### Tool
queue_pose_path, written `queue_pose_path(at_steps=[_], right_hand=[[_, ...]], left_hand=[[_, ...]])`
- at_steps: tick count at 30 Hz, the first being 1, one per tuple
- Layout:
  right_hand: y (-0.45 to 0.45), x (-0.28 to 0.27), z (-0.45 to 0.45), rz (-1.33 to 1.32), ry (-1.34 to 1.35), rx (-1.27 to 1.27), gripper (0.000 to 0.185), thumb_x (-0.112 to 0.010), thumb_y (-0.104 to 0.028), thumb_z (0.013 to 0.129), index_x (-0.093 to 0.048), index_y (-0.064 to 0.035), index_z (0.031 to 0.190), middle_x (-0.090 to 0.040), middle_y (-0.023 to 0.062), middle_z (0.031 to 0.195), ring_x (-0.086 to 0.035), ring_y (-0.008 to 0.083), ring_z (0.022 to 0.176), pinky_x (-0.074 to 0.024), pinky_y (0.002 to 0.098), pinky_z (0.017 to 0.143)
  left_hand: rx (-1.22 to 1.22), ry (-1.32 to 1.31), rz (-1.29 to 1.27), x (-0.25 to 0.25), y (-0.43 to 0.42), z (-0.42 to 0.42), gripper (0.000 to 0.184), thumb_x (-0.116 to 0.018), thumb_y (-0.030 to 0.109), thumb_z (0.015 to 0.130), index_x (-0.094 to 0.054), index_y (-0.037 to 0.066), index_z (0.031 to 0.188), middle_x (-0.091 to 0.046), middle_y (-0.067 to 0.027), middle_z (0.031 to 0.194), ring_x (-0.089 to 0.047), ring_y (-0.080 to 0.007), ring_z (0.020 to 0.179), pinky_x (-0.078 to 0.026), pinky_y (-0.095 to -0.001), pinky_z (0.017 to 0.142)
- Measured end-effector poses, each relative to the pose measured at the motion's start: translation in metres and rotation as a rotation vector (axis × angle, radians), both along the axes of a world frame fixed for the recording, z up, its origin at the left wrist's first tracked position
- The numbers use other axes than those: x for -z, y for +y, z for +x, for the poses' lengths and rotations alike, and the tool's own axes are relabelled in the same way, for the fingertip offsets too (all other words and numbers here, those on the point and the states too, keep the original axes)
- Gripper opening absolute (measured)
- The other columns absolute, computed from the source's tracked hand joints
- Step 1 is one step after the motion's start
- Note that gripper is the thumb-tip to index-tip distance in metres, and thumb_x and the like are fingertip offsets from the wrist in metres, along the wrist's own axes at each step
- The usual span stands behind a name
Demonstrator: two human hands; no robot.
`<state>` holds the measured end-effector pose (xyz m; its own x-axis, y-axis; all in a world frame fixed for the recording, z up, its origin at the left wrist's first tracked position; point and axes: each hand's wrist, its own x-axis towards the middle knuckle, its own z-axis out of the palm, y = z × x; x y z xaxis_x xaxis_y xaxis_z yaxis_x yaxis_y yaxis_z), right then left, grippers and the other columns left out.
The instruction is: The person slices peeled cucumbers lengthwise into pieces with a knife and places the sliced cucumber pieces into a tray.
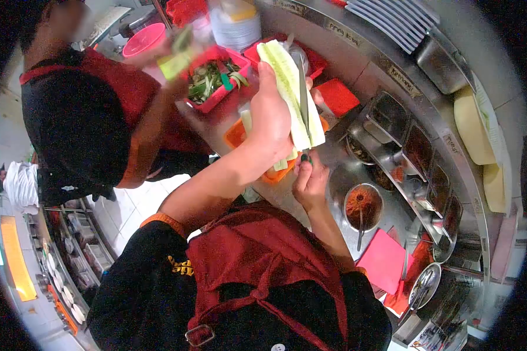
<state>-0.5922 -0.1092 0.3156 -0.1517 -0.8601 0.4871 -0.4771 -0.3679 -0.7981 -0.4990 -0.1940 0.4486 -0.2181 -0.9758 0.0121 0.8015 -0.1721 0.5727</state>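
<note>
My left hand (270, 114) is wrapped around a long pale-green cucumber (284, 82) split lengthwise, its cut seed side facing up. A knife blade (303, 96) lies along the split between the two lengths. My right hand (311, 182) is closed on the knife's dark handle, just below the cucumber's near end. Under my hands sits an orange container (235, 134) with pale-green pieces in it, mostly hidden by my left hand and forearm.
Left, a co-worker in a red apron (114, 70) reaches toward a pink-red basket (240, 61) of cut greens. Stacked plates (236, 29) stand behind. On the right are a bowl of red sauce (363, 202) with a spoon, a pink cutting board (383, 260) and metal condiment trays (387, 111).
</note>
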Motion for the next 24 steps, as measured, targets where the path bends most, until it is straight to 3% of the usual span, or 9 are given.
queue_pose_path(at_steps=[9, 11, 17, 22, 24], right_hand=[[-0.012, -0.003, -0.006, -0.039, 0.070, -0.010, 0.038, -0.037, -0.030, 0.098, -0.057, 0.0013, 0.088, -0.055, 0.0094, 0.060, -0.060, 0.0233, 0.053, -0.0457, 0.0339, 0.052], [-0.015, -0.009, -0.009, -0.143, 0.134, -0.067, 0.024, -0.047, -0.016, 0.092, -0.057, 0.0029, 0.102, -0.061, 0.0226, 0.076, -0.061, 0.0431, 0.067, -0.0488, 0.0454, 0.061], [-0.014, -0.012, -0.006, -0.049, -0.043, -0.033, 0.021, -0.048, -0.015, 0.091, -0.058, 0.0025, 0.098, -0.060, 0.0220, 0.073, -0.062, 0.0420, 0.066, -0.0484, 0.0458, 0.060], [-0.013, -0.009, -0.008, 0.011, 0.029, -0.043, 0.021, -0.048, -0.014, 0.091, -0.059, 0.0021, 0.099, -0.059, 0.0215, 0.071, -0.062, 0.0412, 0.064, -0.0478, 0.0453, 0.057], [-0.015, -0.008, -0.010, 0.036, 0.074, -0.046, 0.020, -0.048, -0.013, 0.091, -0.059, 0.0020, 0.099, -0.059, 0.0214, 0.071, -0.061, 0.0410, 0.063, -0.0476, 0.0451, 0.057]], left_hand=[[0.036, -0.122, -0.061, 0.008, 0.008, -0.005, 0.057, -0.022, 0.054, 0.100, -0.049, 0.005, 0.101, -0.055, -0.0101, 0.082, -0.059, -0.0271, 0.080, -0.049, -0.0386, 0.078], [0.034, -0.140, -0.064, 0.010, 0.011, -0.005, 0.057, -0.022, 0.054, 0.100, -0.050, 0.005, 0.102, -0.055, -0.0098, 0.082, -0.060, -0.0270, 0.082, -0.049, -0.0388, 0.078], [0.001, -0.048, -0.249, -0.003, -0.009, 0.002, 0.052, -0.024, 0.050, 0.101, -0.052, 0.006, 0.107, -0.056, -0.0080, 0.081, -0.062, -0.0256, 0.078, -0.052, -0.0380, 0.072], [-0.075, -0.128, -0.289, -0.005, -0.035, 0.008, 0.043, -0.027, 0.047, 0.101, -0.051, 0.012, 0.107, -0.055, -0.0072, 0.079, -0.058, -0.0240, 0.065, -0.051, -0.0372, 0.062], [0.052, -0.024, -0.218, -0.001, -0.034, 0.006, 0.036, -0.027, 0.043, 0.101, -0.049, 0.014, 0.103, -0.054, -0.0070, 0.078, -0.055, -0.0224, 0.061, -0.048, -0.0360, 0.057]])
